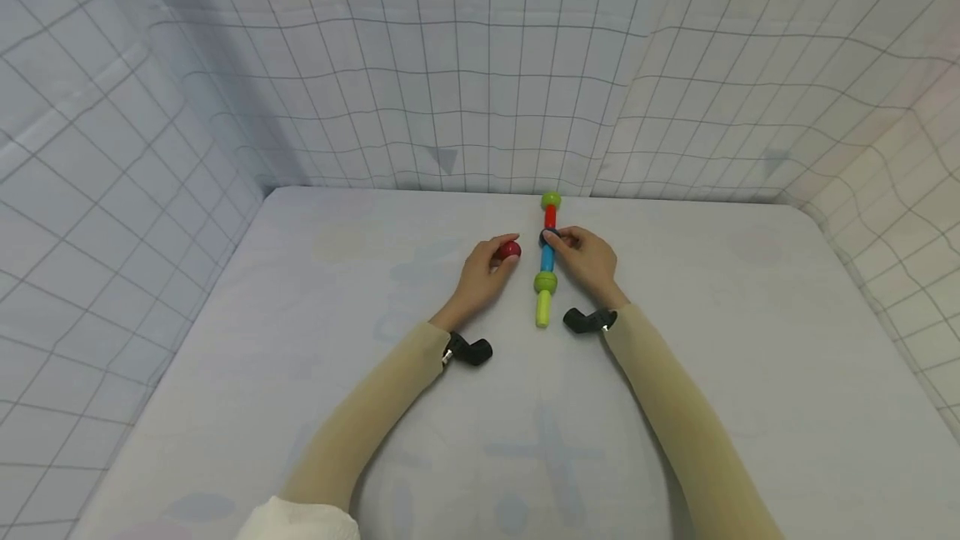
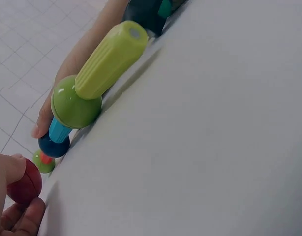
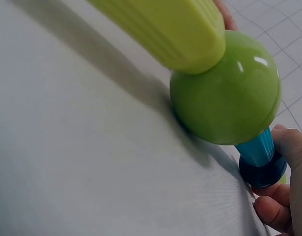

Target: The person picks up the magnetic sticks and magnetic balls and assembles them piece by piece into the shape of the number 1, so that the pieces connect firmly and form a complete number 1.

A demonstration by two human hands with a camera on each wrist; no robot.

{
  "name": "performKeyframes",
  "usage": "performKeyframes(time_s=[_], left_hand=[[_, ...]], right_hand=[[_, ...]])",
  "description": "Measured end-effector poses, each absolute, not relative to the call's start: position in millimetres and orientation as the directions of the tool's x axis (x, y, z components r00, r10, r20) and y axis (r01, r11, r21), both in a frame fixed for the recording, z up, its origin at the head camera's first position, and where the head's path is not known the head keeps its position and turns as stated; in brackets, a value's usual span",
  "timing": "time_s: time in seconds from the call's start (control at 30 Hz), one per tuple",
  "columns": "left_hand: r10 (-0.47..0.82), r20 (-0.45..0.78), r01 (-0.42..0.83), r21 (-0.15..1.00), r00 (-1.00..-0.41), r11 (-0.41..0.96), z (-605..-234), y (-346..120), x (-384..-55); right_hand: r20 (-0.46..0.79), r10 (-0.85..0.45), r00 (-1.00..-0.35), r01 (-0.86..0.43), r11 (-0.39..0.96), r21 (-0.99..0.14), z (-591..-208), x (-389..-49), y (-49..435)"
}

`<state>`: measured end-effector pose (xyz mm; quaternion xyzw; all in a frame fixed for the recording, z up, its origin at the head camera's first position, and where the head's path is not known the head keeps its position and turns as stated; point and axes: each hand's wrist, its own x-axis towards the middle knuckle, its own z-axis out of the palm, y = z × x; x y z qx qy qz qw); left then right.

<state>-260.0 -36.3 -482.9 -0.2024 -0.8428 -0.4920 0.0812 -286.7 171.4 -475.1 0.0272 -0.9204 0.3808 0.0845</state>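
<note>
A chain of coloured balls and rods lies on the table, pointing away from me. From the near end it runs yellow-green rod (image 1: 543, 308), green ball (image 1: 545, 282), light blue rod (image 1: 547, 257), dark blue ball (image 2: 53, 145), red rod (image 1: 551, 216) and a far green ball (image 1: 551, 200). My right hand (image 1: 591, 261) pinches the dark blue ball between thumb and fingers. To the left of the chain, my left hand (image 1: 478, 275) holds a red ball (image 1: 511, 250) between thumb and fingers, apart from the chain. In the left wrist view a seam shows round the red ball (image 2: 26, 182).
The white table (image 1: 300, 273) ends at a back edge close beyond the far green ball. Behind it hangs a white grid-patterned curtain (image 1: 480, 65), which continues down both sides. A black wrist camera (image 1: 470, 350) sits on the left wrist, another (image 1: 588, 321) on the right.
</note>
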Motion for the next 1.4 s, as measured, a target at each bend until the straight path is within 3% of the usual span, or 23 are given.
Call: performKeyframes(time_s=[0.47, 0.7, 0.9, 1.13, 1.4], left_hand=[[0.198, 0.127, 0.175, 0.952, -0.972, 0.249, -479.5, -56.9, -196.9], [0.209, 0.147, 0.190, 0.961, -0.967, 0.202, -481.5, -58.6, -180.4], [0.226, 0.117, 0.168, 0.960, -0.967, 0.222, -460.7, -59.8, -169.9], [0.231, 0.083, 0.135, 0.966, -0.969, 0.222, -478.1, -59.4, -178.3], [0.227, 0.106, 0.159, 0.961, -0.968, 0.228, -478.6, -58.1, -179.7]], right_hand=[[0.155, -0.008, -0.988, -0.114, 0.719, -0.686, -475.4, -286.1, 171.9], [0.181, -0.019, -0.983, -0.143, 0.697, -0.702, -476.2, -285.2, 169.9], [0.210, 0.018, -0.978, -0.163, 0.568, -0.807, -479.8, -276.2, 171.1], [0.234, 0.074, -0.969, -0.184, 0.411, -0.893, -480.6, -252.8, 174.9], [0.201, 0.035, -0.979, -0.173, 0.378, -0.909, -479.9, -221.2, 178.3]])
